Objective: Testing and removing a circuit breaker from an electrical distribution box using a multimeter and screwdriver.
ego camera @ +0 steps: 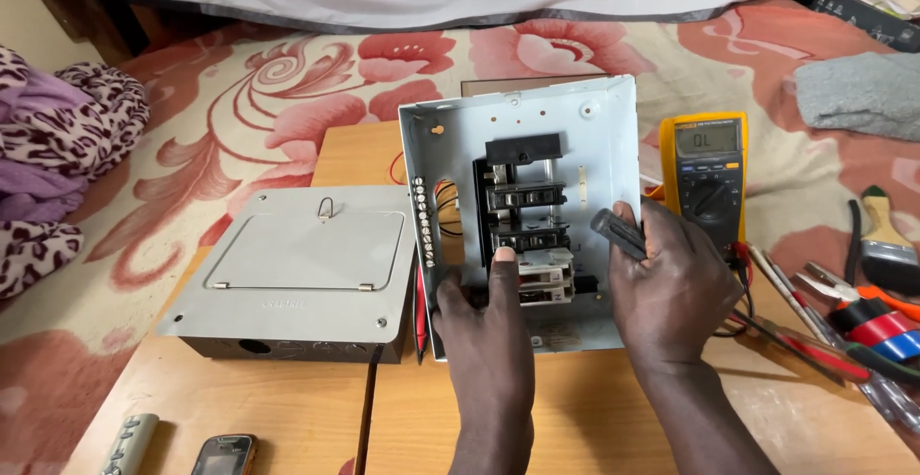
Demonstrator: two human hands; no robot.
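Here left hand presses breaker; right hand crowds panel box edge.

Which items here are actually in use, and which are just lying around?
In use:
- open breaker panel
- white breaker under left hand
- dark tool handle in right hand

Lying about:
- yellow multimeter
- closed grey box
- tape rolls
- pliers
- paintbrush
- phone

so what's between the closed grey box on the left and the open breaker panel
In the head view, a thin red probe lies in the narrow gap between the closed grey box and the open breaker panel, over the wooden board.
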